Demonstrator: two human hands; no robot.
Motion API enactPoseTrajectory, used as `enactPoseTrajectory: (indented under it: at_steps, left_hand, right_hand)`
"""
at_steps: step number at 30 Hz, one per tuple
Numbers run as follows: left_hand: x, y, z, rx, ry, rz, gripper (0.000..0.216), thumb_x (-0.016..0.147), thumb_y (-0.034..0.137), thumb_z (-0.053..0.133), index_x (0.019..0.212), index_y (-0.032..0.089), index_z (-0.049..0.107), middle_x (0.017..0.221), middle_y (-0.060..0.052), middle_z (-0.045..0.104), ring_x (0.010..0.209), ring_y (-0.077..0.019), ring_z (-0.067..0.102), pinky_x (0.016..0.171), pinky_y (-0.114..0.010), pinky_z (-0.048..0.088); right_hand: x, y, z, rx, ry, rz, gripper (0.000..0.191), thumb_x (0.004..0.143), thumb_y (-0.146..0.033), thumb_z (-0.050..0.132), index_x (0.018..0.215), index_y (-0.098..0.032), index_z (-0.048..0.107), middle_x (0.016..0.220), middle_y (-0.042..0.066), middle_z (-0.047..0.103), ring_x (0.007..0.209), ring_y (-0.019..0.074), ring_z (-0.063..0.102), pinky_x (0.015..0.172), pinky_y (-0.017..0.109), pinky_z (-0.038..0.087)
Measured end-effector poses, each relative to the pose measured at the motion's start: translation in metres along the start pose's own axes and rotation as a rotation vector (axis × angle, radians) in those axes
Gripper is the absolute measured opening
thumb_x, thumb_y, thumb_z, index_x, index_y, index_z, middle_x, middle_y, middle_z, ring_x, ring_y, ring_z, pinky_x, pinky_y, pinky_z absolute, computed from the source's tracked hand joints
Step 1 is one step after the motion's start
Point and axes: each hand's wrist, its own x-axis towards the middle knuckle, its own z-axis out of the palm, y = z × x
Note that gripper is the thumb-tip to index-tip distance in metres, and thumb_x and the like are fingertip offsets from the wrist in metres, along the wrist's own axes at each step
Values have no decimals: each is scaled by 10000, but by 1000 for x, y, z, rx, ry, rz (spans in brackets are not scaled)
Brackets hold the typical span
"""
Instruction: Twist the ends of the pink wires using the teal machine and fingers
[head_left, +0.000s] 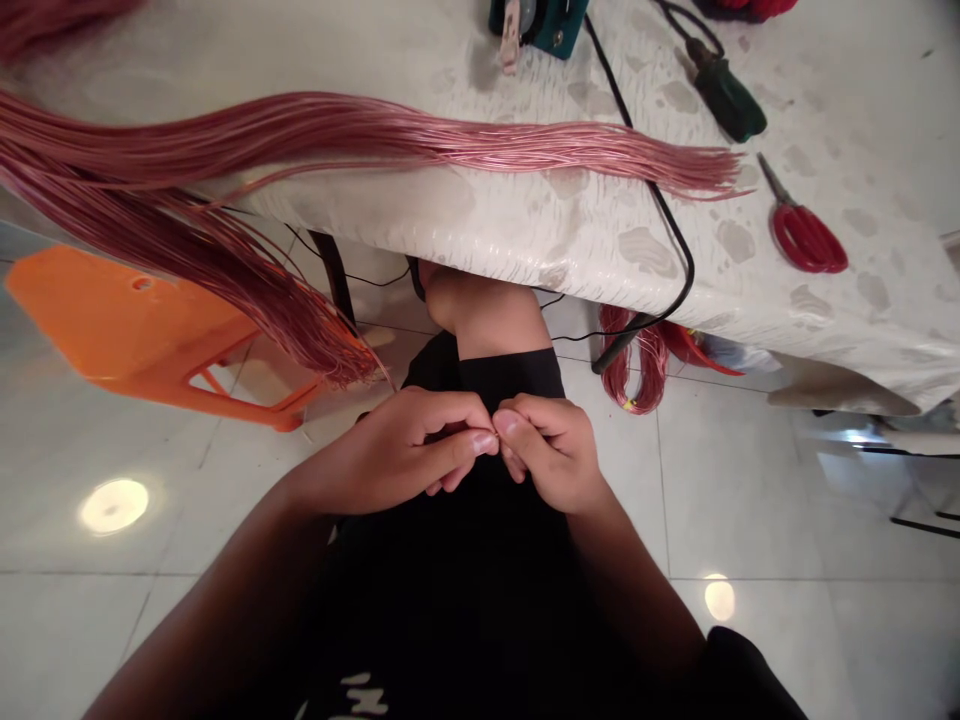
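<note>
The left hand (394, 450) and right hand (547, 450) are meeting at centre; their fingers (481, 442) are pinching together, any held strand too fine to tell; a copper wire bundle (375, 140) is draping off the counter (600, 250).

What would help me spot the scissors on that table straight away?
On the white patterned table, beyond the long pink wire bundle, look right. The scissors lie there, set apart by bright red loop handles, just below a green-handled screwdriver.
</note>
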Motion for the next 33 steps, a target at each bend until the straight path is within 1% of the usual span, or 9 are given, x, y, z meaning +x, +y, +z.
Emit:
enactPoseTrajectory:
  at_steps: [4, 11, 16, 19, 24, 27, 30, 31, 33]
  left_hand:
    - [-1, 0, 0, -27, -20, 14, 226, 1001, 262, 492, 818, 192, 602, 580, 71, 609, 490, -59, 562, 496, -169, 413]
    - [-1, -4, 3, -24, 66, 26, 190, 984, 252, 543, 841, 186, 649, 566, 81, 587, 476, -48, 546, 495, -160, 418]
    - [0, -4, 5, -11, 68, 28, 194, 986, 246, 542, 842, 180, 652, 575, 79, 600, 483, -46, 557, 508, -162, 424]
    - [-1, -5, 4, -40, 37, 44, 195, 1003, 240, 511, 876, 183, 647, 584, 80, 605, 487, -47, 557, 513, -161, 426]
    - [-2, -8, 2, -57, -75, 63, 191, 1007, 239, 511, 872, 182, 634, 586, 78, 605, 500, -48, 560, 518, -154, 427]
    - [-4, -10, -1, -75, -113, 71, 172, 1004, 220, 504, 906, 180, 640, 568, 85, 587, 489, -50, 554, 523, -157, 439]
    - [-4, -12, -2, -112, -37, 72, 157, 1002, 225, 524, 930, 180, 656, 540, 95, 570, 464, -48, 539, 517, -161, 447]
    - [-4, -13, -1, -119, 14, 74, 153, 1001, 224, 534, 927, 181, 660, 535, 97, 572, 458, -46, 535, 515, -163, 445]
    - [-2, -12, 2, -122, 121, 85, 143, 992, 207, 550, 911, 183, 665, 540, 97, 588, 455, -41, 541, 511, -162, 443]
  right_hand:
    - [-1, 1, -1, 26, 12, 18, 407, 1043, -347, 568, 663, -203, 579, 487, -61, 509, 429, 79, 459, 450, 235, 364]
    - [0, -1, -1, 40, 73, -30, 418, 1029, -301, 601, 625, -200, 573, 503, -51, 533, 452, 79, 488, 467, 234, 391]
    - [0, -2, -4, -30, 77, -68, 428, 1028, -276, 596, 609, -195, 569, 497, -47, 528, 457, 78, 491, 475, 236, 388]
    - [2, -5, -8, -67, 31, -89, 442, 1020, -252, 601, 585, -186, 561, 506, -40, 534, 465, 73, 486, 471, 234, 365]
    - [6, -12, -21, -91, -167, -107, 425, 960, -206, 678, 555, -166, 555, 503, -42, 528, 446, 51, 430, 431, 224, 280]
    - [5, -11, -32, -34, -113, -80, 438, 983, -196, 653, 557, -167, 551, 508, -38, 540, 451, 56, 459, 445, 224, 307]
    - [2, -6, -39, 67, 109, -72, 453, 1027, -228, 599, 584, -180, 515, 522, -46, 521, 459, 71, 502, 475, 238, 351]
    - [1, -4, -39, 65, 130, -66, 449, 1030, -247, 598, 594, -181, 512, 535, -46, 518, 472, 74, 509, 489, 244, 357]
    - [0, -2, -35, 9, 50, -37, 430, 1023, -301, 615, 618, -178, 538, 569, -36, 532, 512, 81, 507, 518, 252, 362]
